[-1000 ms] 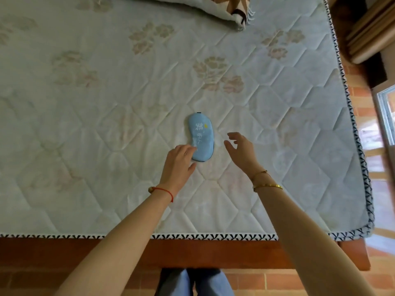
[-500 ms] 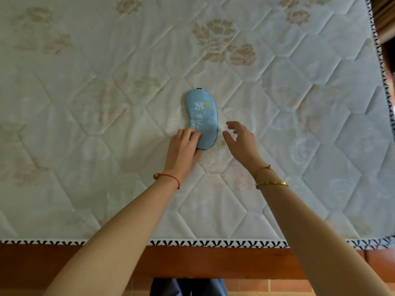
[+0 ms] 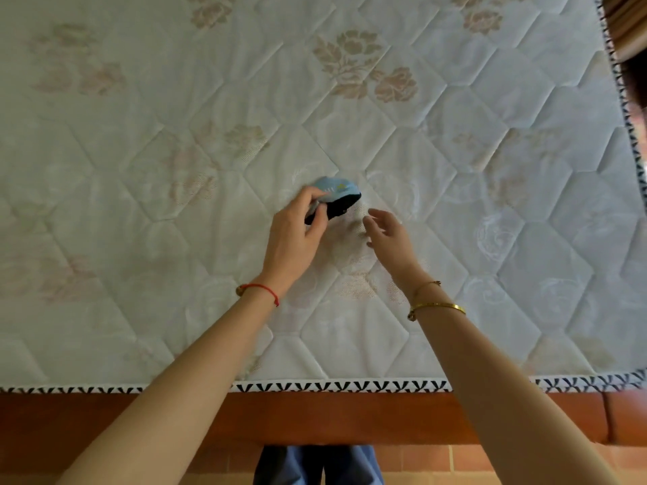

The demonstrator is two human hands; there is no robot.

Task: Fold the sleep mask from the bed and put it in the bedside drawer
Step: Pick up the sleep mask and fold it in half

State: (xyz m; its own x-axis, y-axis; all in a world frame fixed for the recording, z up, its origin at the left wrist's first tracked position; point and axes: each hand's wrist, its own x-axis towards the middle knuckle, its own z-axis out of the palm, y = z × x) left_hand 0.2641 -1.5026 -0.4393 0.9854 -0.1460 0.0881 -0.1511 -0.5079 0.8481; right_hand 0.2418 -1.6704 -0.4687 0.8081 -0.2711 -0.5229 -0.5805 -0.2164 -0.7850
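The left hand (image 3: pixel 294 232) pinches the near end of the sleep mask (image 3: pixel 338 197) and lifts it off the bed (image 3: pixel 490 204), dark underside showing (the fold looks barely begun). The right hand (image 3: pixel 388 236) hovers beside it, loose and empty. Finishing the fold and the drawer trip remain; no drawer is in view.

The left hand (image 3: pixel 297 232) pinches the blue sleep mask (image 3: pixel 334 197) and lifts its near end off the mattress (image 3: pixel 140 169), showing its black underside. The right hand (image 3: pixel 388 236) is open just beside it.
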